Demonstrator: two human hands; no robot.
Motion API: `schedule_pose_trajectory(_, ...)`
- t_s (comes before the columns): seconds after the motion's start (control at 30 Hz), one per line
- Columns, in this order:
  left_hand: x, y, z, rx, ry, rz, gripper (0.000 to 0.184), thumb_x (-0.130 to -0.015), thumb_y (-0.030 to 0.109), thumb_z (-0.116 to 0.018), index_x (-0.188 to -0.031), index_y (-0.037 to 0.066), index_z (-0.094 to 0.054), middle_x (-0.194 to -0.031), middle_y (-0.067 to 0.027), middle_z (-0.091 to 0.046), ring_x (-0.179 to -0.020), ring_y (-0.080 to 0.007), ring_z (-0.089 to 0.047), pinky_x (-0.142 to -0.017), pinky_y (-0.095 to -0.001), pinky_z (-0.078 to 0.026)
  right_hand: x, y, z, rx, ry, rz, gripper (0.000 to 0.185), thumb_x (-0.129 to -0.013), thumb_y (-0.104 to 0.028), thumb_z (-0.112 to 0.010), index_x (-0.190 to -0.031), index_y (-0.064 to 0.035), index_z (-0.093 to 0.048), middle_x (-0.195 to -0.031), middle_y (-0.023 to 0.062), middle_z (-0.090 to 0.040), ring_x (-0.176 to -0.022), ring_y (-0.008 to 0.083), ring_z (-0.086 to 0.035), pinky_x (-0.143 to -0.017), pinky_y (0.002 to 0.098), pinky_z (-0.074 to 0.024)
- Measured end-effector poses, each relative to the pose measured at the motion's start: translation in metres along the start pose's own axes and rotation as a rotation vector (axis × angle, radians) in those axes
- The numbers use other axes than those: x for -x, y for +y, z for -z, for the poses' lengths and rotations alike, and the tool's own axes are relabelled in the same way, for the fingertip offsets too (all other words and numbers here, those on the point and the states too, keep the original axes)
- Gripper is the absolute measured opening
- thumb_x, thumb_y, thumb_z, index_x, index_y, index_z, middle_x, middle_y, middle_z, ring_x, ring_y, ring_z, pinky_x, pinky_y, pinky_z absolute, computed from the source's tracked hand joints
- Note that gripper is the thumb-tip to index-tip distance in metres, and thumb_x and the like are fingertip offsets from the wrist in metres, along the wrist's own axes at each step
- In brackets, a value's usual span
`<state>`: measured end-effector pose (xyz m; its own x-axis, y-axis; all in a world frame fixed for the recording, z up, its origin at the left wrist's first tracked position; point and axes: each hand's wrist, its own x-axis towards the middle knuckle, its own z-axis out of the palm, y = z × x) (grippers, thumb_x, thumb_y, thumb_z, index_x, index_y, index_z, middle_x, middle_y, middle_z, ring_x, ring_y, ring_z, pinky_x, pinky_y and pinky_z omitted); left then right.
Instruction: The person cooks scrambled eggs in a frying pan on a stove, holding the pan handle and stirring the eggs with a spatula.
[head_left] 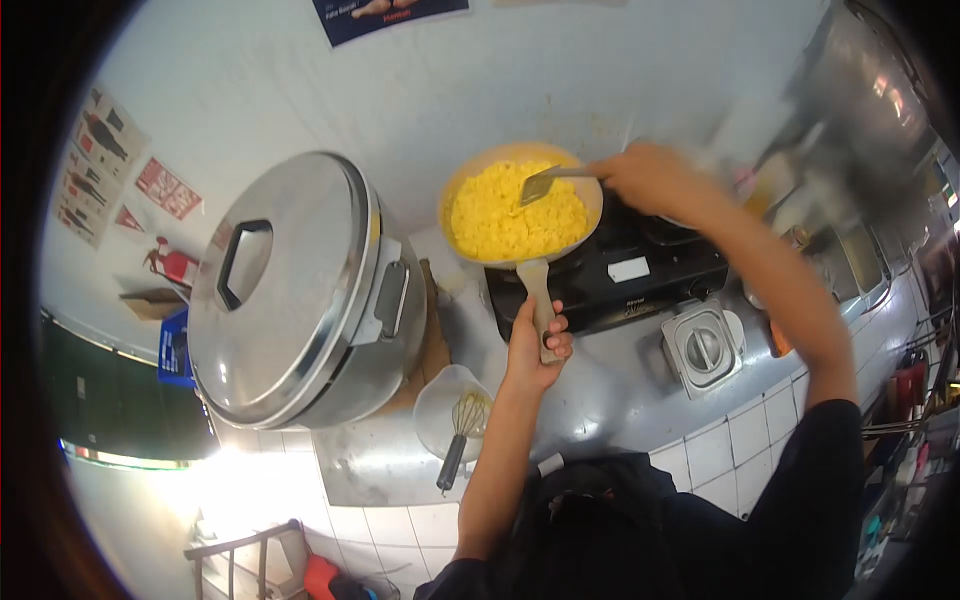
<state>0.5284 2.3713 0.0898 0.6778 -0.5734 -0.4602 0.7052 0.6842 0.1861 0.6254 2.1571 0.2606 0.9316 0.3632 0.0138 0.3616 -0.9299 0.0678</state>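
A light-coloured pan (pixel 451 190) full of yellow scrambled egg (pixel 500 222) is over the left part of a black gas stove (pixel 655 285). My left hand (pixel 540 340) is wrapped round the pan's beige handle (pixel 535 285), which points toward me. From the right, my right hand (pixel 650 182) grips the handle of a spatula (pixel 540 186). The spatula's flat blade rests on the egg near the middle of the pan. Motion blurs the right forearm a little.
A large lidded steel pot (pixel 300 290) stands at left. Nearer me are a whisk (pixel 460 440) in a clear bowl (pixel 430 410) and a lidded steel container (pixel 704 350). Behind the stove rises a wall (pixel 400 90). Blurred items crowd the far right.
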Motion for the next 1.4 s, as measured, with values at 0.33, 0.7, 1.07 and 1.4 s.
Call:
schedule_pose_trajectory(0.33, -0.001, -0.001, 0.0, -0.003, 0.031, 0.019, 0.037, -0.097, 0.046, -0.037, -0.093, 0.011, -0.047, -0.058, 0.0015, -0.039, -0.043, -0.0076, -0.032, -0.038, -0.0225, -0.027, 0.065, -0.008, -0.005, 0.109, -0.142, -0.059, 0.034, -0.087, -0.017, -0.056, -0.12, -0.0209, -0.06, -0.074, 0.013, -0.064, -0.069, 0.0316, -0.064, -0.06, 0.0445, -0.0497)
schedule_pose_trajectory(0.7, 0.003, 0.003, -0.003, 0.006, 0.047, 0.04, 0.036, -0.097, 0.045, -0.038, -0.092, 0.011, -0.049, -0.059, 0.0016, -0.04, -0.043, -0.0075, -0.033, -0.038, -0.0218, -0.028, -0.006, -0.009, -0.045, -0.077, 0.05, -0.096, 0.031, -0.088, -0.018, -0.054, -0.119, -0.018, -0.061, -0.083, 0.0164, -0.066, -0.076, 0.0365, -0.062, -0.07, 0.0475, -0.0493)
schedule_pose_trajectory(1.07, 0.004, 0.003, -0.001, 0.045, 0.012, 0.047, 0.038, -0.096, 0.048, -0.035, -0.093, 0.012, -0.046, -0.059, 0.002, -0.039, -0.043, -0.0082, -0.033, -0.04, -0.0238, -0.028, 0.044, -0.032, 0.011, 0.122, -0.301, -0.035, 0.036, -0.085, -0.012, -0.052, -0.12, -0.0128, -0.059, -0.082, 0.0182, -0.066, -0.076, 0.0373, -0.064, -0.071, 0.0462, -0.051)
schedule_pose_trajectory(1.4, -0.003, -0.002, -0.006, 0.027, 0.051, 0.036, 0.036, -0.097, 0.048, -0.035, -0.092, 0.012, -0.043, -0.06, 0.0017, -0.038, -0.043, -0.0078, -0.031, -0.04, -0.0238, -0.028, -0.009, 0.01, -0.118, -0.342, 0.131, 0.01, 0.036, -0.089, -0.012, -0.053, -0.124, -0.0079, -0.052, -0.078, 0.0248, -0.062, -0.076, 0.0436, -0.06, -0.069, 0.0514, -0.0468)
